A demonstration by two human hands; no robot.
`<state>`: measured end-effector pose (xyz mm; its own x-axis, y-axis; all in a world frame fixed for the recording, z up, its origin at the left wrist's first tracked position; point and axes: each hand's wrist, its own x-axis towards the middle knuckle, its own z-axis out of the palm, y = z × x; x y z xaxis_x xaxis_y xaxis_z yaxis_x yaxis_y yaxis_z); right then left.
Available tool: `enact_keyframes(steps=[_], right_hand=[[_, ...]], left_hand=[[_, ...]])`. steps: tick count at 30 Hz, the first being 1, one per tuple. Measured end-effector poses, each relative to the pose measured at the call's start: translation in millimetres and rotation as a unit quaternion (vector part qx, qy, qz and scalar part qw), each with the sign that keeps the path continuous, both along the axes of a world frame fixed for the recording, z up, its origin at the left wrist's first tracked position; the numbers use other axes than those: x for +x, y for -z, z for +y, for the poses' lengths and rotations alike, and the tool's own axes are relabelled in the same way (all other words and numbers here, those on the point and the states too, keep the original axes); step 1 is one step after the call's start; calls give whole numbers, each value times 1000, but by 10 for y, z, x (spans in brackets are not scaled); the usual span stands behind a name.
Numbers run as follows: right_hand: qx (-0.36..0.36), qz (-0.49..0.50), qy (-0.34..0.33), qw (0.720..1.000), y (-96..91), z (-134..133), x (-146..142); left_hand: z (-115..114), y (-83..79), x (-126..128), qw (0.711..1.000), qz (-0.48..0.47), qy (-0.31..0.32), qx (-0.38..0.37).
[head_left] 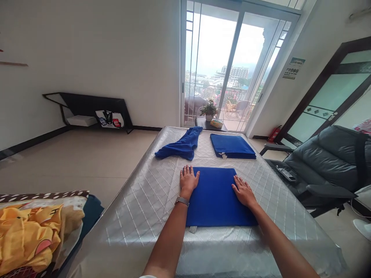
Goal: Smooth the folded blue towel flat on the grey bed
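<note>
A blue cloth (216, 199), flat and roughly square, lies on the silver-grey tablecloth (145, 204) in front of me. My left hand (189, 180) rests on its upper left edge, fingers spread and pointing away from me; a watch band circles that wrist. On the right edge lies my right hand (243, 190), palm down, its fingers stretched out. A small white tag sticks out from the cloth's near edge. Beyond it at the right is a neat stack of folded blue cloths (233, 144) with tags at its near side. A crumpled blue cloth (184, 144) lies at the far left.
A grey reclining chair (321, 166) with a remote (286, 173) on it stands close at the right. Yellow printed fabric (29, 235) is heaped at the lower left. Past the table's far edge, a small stand holds a potted plant (210, 110) before the glass door.
</note>
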<state>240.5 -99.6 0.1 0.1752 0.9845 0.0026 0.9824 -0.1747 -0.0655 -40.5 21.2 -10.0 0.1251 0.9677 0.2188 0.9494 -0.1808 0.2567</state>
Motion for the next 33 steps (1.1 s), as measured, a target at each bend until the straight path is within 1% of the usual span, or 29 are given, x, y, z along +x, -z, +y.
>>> enact_keyframes(steps=[8, 17, 25, 30, 33], right_hand=[[3, 12, 3, 1000, 22, -7, -12], [16, 22, 5, 1000, 27, -18, -24], [4, 10, 10, 1000, -18, -24, -53], [-2, 8, 9, 1000, -66, -14, -79], [24, -6, 16, 1000, -138, -58, -141]], left_hand=[[-14, 5, -16, 999, 33, 0, 11], [-11, -17, -16, 998, 66, 0, 4], [36, -21, -32, 999, 48, 1, -24], [-3, -19, -28, 999, 41, -2, -7], [-24, -20, -13, 999, 34, -8, 5]])
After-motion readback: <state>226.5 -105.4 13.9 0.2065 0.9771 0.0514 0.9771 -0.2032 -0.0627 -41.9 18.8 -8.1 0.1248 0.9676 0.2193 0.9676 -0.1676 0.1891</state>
